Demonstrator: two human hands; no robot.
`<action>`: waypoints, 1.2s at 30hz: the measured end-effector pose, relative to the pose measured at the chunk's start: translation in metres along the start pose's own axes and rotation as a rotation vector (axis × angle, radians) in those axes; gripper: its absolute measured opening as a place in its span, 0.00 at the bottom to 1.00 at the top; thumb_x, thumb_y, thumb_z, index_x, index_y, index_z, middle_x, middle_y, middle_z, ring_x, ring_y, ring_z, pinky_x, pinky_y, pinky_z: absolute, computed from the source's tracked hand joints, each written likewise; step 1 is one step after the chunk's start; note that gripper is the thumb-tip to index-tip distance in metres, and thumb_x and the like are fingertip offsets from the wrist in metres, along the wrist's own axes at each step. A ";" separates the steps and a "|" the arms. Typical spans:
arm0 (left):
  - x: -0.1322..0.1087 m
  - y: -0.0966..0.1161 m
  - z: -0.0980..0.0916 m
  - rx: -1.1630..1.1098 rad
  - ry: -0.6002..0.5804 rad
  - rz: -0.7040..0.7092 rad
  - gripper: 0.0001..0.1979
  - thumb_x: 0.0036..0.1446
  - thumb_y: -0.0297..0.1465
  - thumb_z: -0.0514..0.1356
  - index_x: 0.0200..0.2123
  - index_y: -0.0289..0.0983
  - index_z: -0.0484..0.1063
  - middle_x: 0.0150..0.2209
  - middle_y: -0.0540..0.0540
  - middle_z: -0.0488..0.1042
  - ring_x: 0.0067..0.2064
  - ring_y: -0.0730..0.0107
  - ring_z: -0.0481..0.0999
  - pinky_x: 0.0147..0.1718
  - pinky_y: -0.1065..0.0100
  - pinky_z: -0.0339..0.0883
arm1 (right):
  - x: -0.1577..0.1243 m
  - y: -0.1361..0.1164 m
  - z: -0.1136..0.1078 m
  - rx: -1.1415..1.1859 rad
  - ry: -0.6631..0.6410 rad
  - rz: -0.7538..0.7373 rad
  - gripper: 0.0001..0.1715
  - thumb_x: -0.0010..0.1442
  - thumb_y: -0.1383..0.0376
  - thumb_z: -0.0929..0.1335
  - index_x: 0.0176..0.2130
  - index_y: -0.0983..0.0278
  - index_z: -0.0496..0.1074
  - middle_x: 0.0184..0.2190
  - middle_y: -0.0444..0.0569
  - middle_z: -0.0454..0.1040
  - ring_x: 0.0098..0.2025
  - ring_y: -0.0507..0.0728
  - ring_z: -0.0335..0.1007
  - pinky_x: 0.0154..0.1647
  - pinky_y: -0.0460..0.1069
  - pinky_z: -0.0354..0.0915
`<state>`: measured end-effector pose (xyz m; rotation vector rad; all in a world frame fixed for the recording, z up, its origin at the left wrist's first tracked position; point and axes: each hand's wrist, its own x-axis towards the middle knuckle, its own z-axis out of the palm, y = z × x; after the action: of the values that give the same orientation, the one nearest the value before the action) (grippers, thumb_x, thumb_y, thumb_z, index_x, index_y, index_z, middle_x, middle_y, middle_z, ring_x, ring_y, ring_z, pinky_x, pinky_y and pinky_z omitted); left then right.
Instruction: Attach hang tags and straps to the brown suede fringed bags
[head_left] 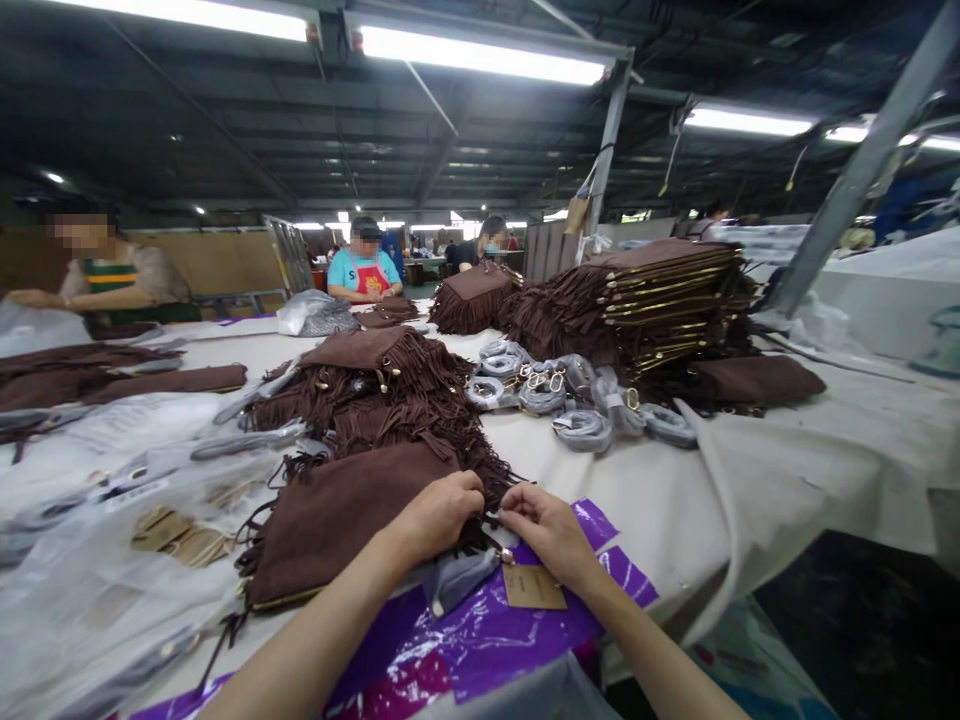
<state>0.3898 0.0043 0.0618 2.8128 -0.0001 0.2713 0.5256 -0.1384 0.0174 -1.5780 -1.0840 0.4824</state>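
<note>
A brown suede fringed bag [352, 510] lies flat in front of me, its zip edge toward me. My left hand [442, 510] rests at the bag's right end, fingers curled on its edge near the fringe. Close beside it, my right hand [551, 530] has thumb and fingertips pinched together; what they hold is too small to make out. Just under the right hand hangs a tan card tag [534, 586]. Next to the tag is a grey plastic-wrapped strap piece [463, 580]. Purple glossy plastic [502, 640] lies beneath both hands.
Behind the bag rises a pile of fringed bags [375, 390]. A taller stack with gold zips [675, 300] stands at back right. Wrapped coiled straps [540, 385] lie between them. Clear plastic bags [142, 530] cover the left side. Other people work across the table [780, 470].
</note>
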 end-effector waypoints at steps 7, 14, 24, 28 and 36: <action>-0.016 -0.004 0.016 -0.108 0.390 -0.014 0.12 0.62 0.24 0.49 0.33 0.37 0.72 0.38 0.47 0.66 0.40 0.69 0.67 0.40 0.71 0.65 | 0.005 -0.009 -0.001 0.000 -0.020 -0.044 0.05 0.55 0.62 0.69 0.32 0.62 0.71 0.25 0.40 0.71 0.27 0.52 0.66 0.29 0.46 0.60; -0.024 -0.005 0.016 -0.232 0.405 0.013 0.13 0.65 0.26 0.47 0.34 0.37 0.71 0.36 0.48 0.67 0.36 0.72 0.68 0.37 0.72 0.64 | 0.007 -0.016 -0.003 0.098 0.004 -0.124 0.07 0.58 0.61 0.69 0.32 0.62 0.71 0.25 0.41 0.69 0.29 0.52 0.65 0.31 0.46 0.62; -0.026 -0.007 0.006 -0.422 0.610 -0.052 0.10 0.64 0.26 0.50 0.33 0.37 0.69 0.37 0.46 0.68 0.39 0.69 0.69 0.39 0.70 0.64 | -0.006 -0.032 -0.014 0.383 -0.059 0.045 0.19 0.52 0.54 0.75 0.36 0.63 0.70 0.26 0.41 0.72 0.29 0.50 0.68 0.31 0.44 0.63; -0.027 -0.005 0.005 -0.420 0.576 -0.044 0.11 0.64 0.25 0.50 0.32 0.36 0.70 0.34 0.47 0.67 0.36 0.71 0.68 0.37 0.72 0.63 | 0.011 -0.039 -0.006 0.323 -0.047 -0.019 0.21 0.51 0.52 0.75 0.36 0.63 0.70 0.26 0.42 0.74 0.29 0.52 0.70 0.31 0.45 0.65; -0.027 0.007 0.016 -0.086 0.484 -0.012 0.09 0.59 0.23 0.54 0.38 0.36 0.75 0.37 0.46 0.72 0.39 0.70 0.72 0.38 0.74 0.65 | 0.015 0.011 -0.004 0.033 -0.097 -0.008 0.25 0.49 0.47 0.74 0.40 0.60 0.74 0.35 0.50 0.81 0.40 0.62 0.79 0.42 0.50 0.75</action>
<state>0.3661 -0.0084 0.0442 2.5902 0.1113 0.9158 0.5406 -0.1277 0.0124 -1.5340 -1.1499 0.5739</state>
